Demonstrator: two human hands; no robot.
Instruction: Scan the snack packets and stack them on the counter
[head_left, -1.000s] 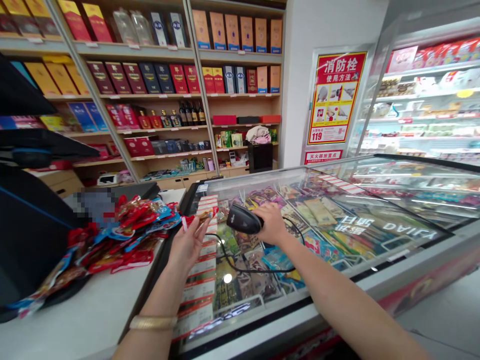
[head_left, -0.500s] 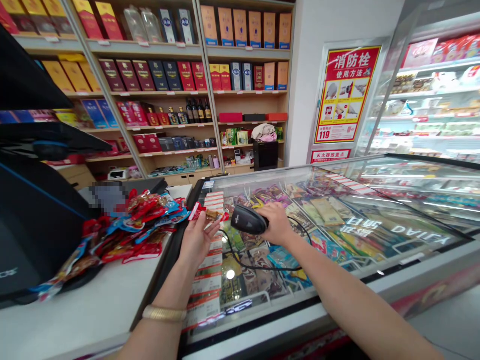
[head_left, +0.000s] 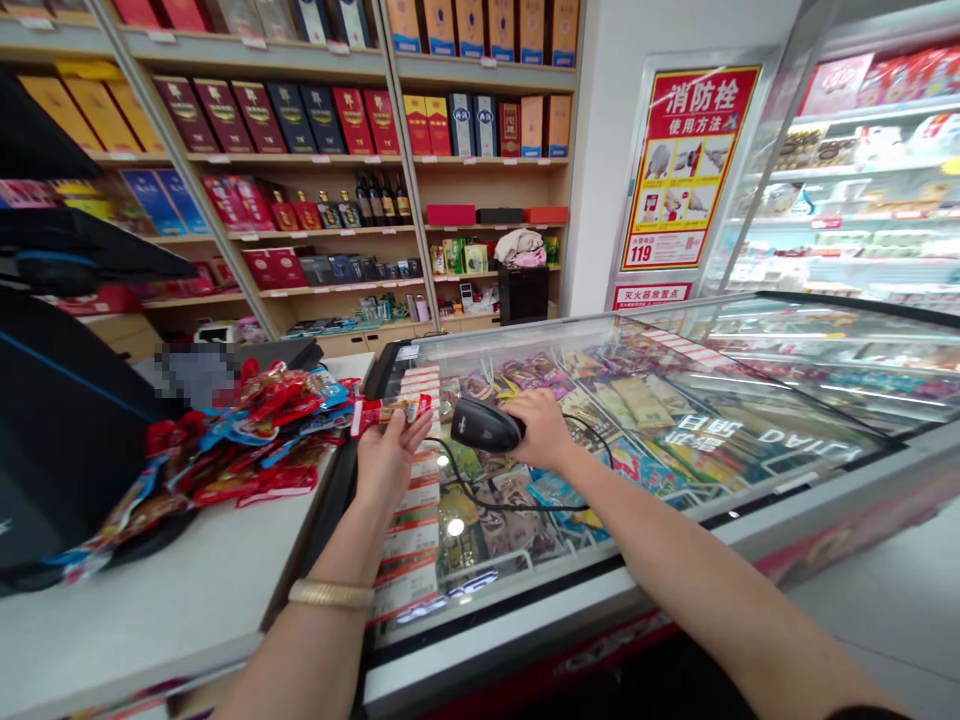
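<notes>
My left hand is closed on a small red-and-clear snack packet, thumb on top, above the left edge of the glass-topped freezer. My right hand grips a black barcode scanner by its handle, which the fingers mostly hide. The scanner's head points left at the packet, with a small gap between them. Its black cable loops over the glass. To the left, a pile of red and blue snack packets lies on the white counter.
A black checkout machine stands on the counter at left. Boxed bottles fill the wall shelves behind. A red fire-hydrant poster hangs on the wall. A lit display fridge stands at right; ice-cream packs lie under the freezer glass.
The packet in my left hand has turned to lie flatter and more fully in view. Both hands and the scanner sit slightly further left and higher as the whole view has shifted.
</notes>
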